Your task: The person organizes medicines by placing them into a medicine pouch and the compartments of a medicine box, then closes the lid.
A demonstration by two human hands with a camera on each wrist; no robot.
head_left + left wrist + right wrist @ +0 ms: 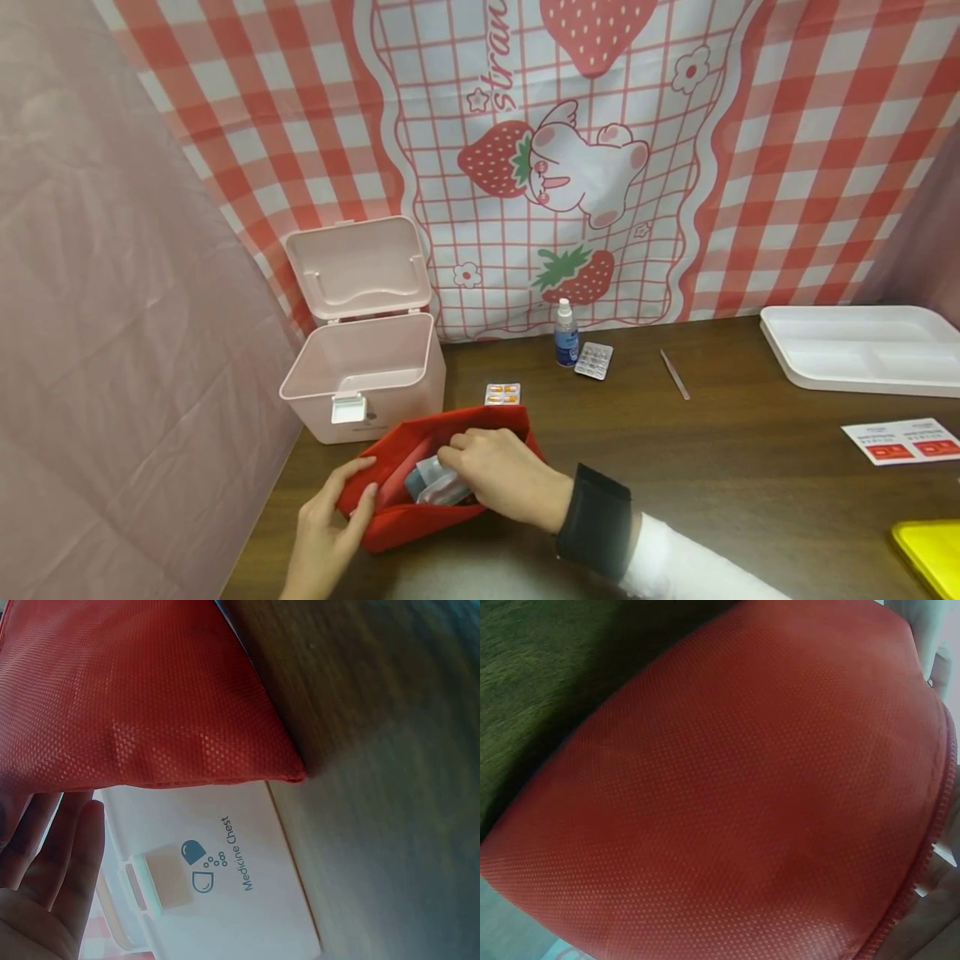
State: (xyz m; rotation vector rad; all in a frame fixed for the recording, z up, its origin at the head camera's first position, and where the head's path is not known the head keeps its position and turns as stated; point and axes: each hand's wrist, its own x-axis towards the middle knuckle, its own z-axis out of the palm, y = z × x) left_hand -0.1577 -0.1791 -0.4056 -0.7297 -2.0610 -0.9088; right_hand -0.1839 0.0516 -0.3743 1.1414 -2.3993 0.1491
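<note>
Pouch (420,527), red, woven, one – on the table (712,492), mouth gaping upward, zip (943,795) along the rim undone.

Left hand (322,521) – at the pouch's left end, thumb on one side of the rim and fingers on the other, partly closed, holding that end.

Right hand (510,477) – dipped into the pouch's mouth, fingers bent, touching the packets; fingertips hidden, so whether it grips one cannot be told. Black band (595,521) at the wrist, white sleeve above.

Packets (442,486), clear and bluish – inside the pouch, count unclear.

Box (405,407), pale pink, lid raised – behind the pouch, to its left; front lettered "Medicine Chest".

Capsules (502,394), orange, in a blister strip – just behind the pouch.

Bottle (567,340), blue label, white top, upright – behind the pouch, to its right.

Tablets (594,361), silver blister – beyond the pouch, beside the bottle.

Tweezers (675,375) – right of the pouch, farther back.

Tray (847,385), white, divided – well apart from the pouch, far right.

Card (900,442), red and white – right of the pouch, nearer than the tray.
</note>
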